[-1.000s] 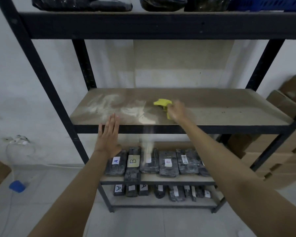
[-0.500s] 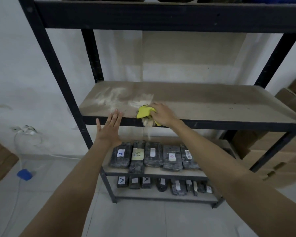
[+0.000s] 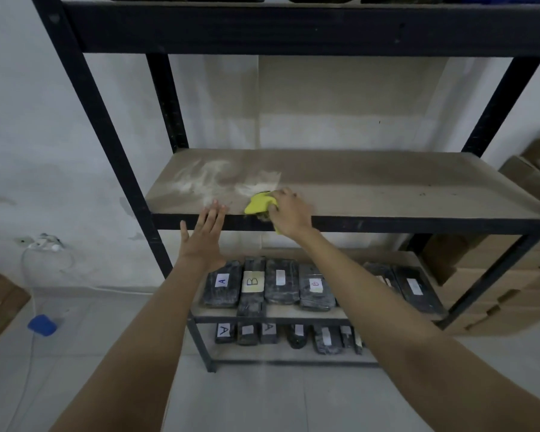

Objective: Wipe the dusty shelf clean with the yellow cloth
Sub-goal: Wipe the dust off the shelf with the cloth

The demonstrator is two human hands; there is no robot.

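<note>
From the head camera, the dusty shelf (image 3: 371, 188) is the middle board of a black metal rack, and everything here can be placed against its front edge. The right hand (image 3: 289, 213) sits on that front edge, left of the board's middle, with its fingers curled over the bunched yellow cloth (image 3: 259, 205), pressing it down onto the board; a corner of the cloth also shows below the wrist, hanging past the edge. Holding it wadded under the palm probably gives firm pressure and lets the loosened dust be dragged off the lip rather than spread about. The white dust patch (image 3: 212, 182) lies just behind and to the left of the cloth, toward the board's left end, so the cloth is at the border between the smeared part and the barer brown surface to the right; by my reading the wiping is well under way but that left patch is still to be cleared. The left hand (image 3: 205, 235) is spread flat with straight fingers, held in front of the edge just left of the cloth, fingertips at the lip; whether it touches the rail I cannot tell. It may be steadying the person or waiting to catch falling dust. Below the edge, dark wrapped packages (image 3: 281, 286) with lettered labels fill the lower shelves, where swept dust could land.
</note>
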